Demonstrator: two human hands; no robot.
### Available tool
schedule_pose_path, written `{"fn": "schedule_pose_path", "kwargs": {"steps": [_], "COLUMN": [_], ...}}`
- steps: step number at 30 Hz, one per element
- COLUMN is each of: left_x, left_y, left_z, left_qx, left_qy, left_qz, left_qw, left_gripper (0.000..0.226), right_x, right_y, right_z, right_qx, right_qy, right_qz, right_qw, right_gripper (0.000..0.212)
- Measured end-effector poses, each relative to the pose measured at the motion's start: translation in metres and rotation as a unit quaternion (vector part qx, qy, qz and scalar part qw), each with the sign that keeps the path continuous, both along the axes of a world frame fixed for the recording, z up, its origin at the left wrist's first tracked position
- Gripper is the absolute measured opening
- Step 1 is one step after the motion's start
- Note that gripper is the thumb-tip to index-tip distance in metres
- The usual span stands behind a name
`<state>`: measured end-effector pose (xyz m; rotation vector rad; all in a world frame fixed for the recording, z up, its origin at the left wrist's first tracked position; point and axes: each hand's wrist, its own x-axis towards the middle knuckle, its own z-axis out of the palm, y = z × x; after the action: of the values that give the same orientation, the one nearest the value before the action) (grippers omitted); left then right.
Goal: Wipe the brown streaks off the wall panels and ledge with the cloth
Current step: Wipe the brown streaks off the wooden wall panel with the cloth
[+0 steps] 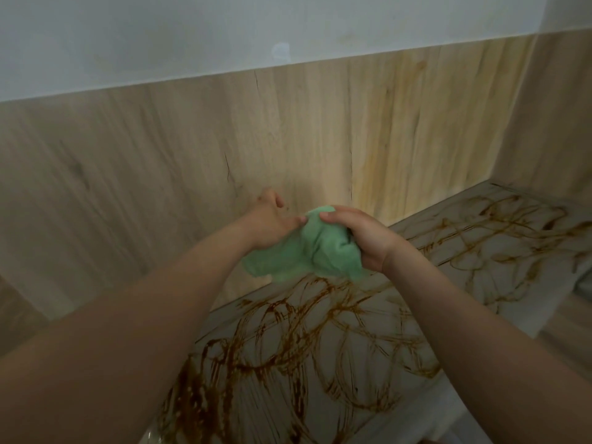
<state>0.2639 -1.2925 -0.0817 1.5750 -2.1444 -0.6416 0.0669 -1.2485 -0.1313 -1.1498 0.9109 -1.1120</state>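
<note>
Leftmost, the wood-grain wall panels (128,161) rise beneath a white wall (224,33). In front of them the left hand (269,224) reaches forward, its thumb and curled fingers pinching the left end of the green cloth (304,251). The cloth hangs bunched between both hands, low in front of the panels and over the back edge of the ledge (323,376); whether its hem touches the ledge cannot be told. The right hand (368,240) grips the cloth's right end, fingers wrapped tightly over the top of the bundle. Looping brown streaks (195,392) cover the pale ledge from the near left to the far right corner. Further right, a yellowish smear (378,155) runs down the panels.
</note>
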Motion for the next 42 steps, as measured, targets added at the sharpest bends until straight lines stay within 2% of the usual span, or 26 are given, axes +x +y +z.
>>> {"fn": "schedule_pose_path", "kwargs": {"steps": [1, 3, 6, 9, 11, 13, 16, 18, 19, 20, 21, 22, 24, 25, 27, 29, 31, 32, 35, 37, 39, 42], "left_x": [-0.002, -0.007, -0.014, -0.020, -0.025, -0.031, -0.043, -0.046, -0.048, -0.048, -0.047, -0.045, -0.043, -0.042, -0.039, -0.028, -0.010, 0.001, 0.024, 0.039, 0.047, 0.042], "left_y": [0.001, 0.004, 0.009, 0.011, 0.014, 0.013, 0.004, -0.005, -0.009, -0.014, -0.016, -0.016, -0.013, -0.011, -0.002, 0.005, 0.004, 0.001, -0.016, -0.030, -0.037, -0.046], "left_z": [-0.006, -0.020, -0.035, -0.041, -0.041, -0.042, -0.040, -0.041, -0.040, -0.040, -0.041, -0.039, -0.037, -0.035, -0.028, -0.015, -0.006, -0.003, -0.003, -0.004, 0.006, 0.045], "left_qx": [0.015, 0.102, 0.261, 0.306, 0.322, 0.335, 0.296, 0.212, 0.164, 0.122, 0.088, 0.058, 0.035, 0.063, 0.186, 0.279, 0.287, 0.258, 0.108, 0.000, -0.070, -0.107], "left_qy": [0.021, 0.102, 0.232, 0.337, 0.353, 0.339, 0.341, 0.311, 0.265, 0.213, 0.165, 0.121, 0.101, 0.145, 0.270, 0.371, 0.398, 0.386, 0.284, 0.175, 0.055, -0.062], "left_qz": [0.017, 0.034, 0.021, -0.047, -0.072, -0.081, -0.028, 0.022, 0.038, 0.043, 0.045, 0.044, 0.047, 0.054, 0.083, 0.090, 0.078, 0.081, 0.114, 0.116, 0.091, 0.034], "left_qw": [1.000, 0.989, 0.937, 0.889, 0.876, 0.876, 0.892, 0.926, 0.949, 0.968, 0.981, 0.990, 0.993, 0.986, 0.941, 0.881, 0.868, 0.882, 0.946, 0.978, 0.992, 0.992], "left_gripper": [0.047, 0.050, 0.080, 0.065, 0.052, 0.043, 0.033, 0.027, 0.025, 0.025, 0.026, 0.026, 0.026, 0.027, 0.034, 0.034, 0.031, 0.030, 0.019, 0.018, 0.020, 0.020], "right_x": [0.001, 0.003, 0.000, -0.011, -0.020, -0.029, -0.038, -0.029, -0.024, -0.017, -0.009, 0.002, 0.030, 0.045, 0.067, 0.079, 0.083, 0.084, 0.084, 0.084, 0.082, 0.075], "right_y": [0.000, -0.002, -0.005, -0.005, -0.004, -0.006, -0.009, -0.007, -0.005, -0.005, -0.003, -0.003, -0.001, 0.000, 0.002, 0.002, -0.001, -0.004, -0.016, -0.020, -0.022, -0.021], "right_z": [0.002, 0.005, 0.003, 0.003, 0.002, -0.001, -0.014, -0.027, -0.031, -0.037, -0.039, -0.042, -0.043, -0.046, -0.050, -0.052, -0.056, -0.058, -0.060, -0.056, -0.046, -0.022], "right_qx": [-0.002, 0.000, 0.008, -0.011, -0.013, -0.015, -0.005, -0.017, -0.030, -0.046, -0.052, -0.044, -0.008, 0.010, 0.037, 0.068, 0.088, 0.103, 0.135, 0.148, 0.164, 0.199], "right_qy": [0.010, 0.034, 0.036, 0.045, 0.015, 0.020, 0.215, 0.333, 0.354, 0.342, 0.305, 0.244, 0.085, -0.006, -0.171, -0.291, -0.353, -0.373, -0.423, -0.424, -0.433, -0.443], "right_qz": [-0.009, -0.024, -0.046, -0.058, -0.069, -0.113, -0.215, -0.265, -0.301, -0.330, -0.339, -0.319, -0.198, -0.129, -0.067, -0.062, -0.085, -0.093, -0.109, -0.136, -0.161, -0.196], "right_qw": [1.000, 0.999, 0.998, 0.997, 0.997, 0.993, 0.953, 0.905, 0.885, 0.878, 0.888, 0.915, 0.976, 0.992, 0.982, 0.952, 0.927, 0.917, 0.889, 0.883, 0.872, 0.852], "right_gripper": [0.040, 0.040, 0.031, 0.014, 0.013, 0.005, 0.029, 0.037, 0.034, 0.031, 0.030, 0.033, 0.048, 0.056, 0.067, 0.065, 0.057, 0.056, 0.061, 0.062, 0.063, 0.064]}}
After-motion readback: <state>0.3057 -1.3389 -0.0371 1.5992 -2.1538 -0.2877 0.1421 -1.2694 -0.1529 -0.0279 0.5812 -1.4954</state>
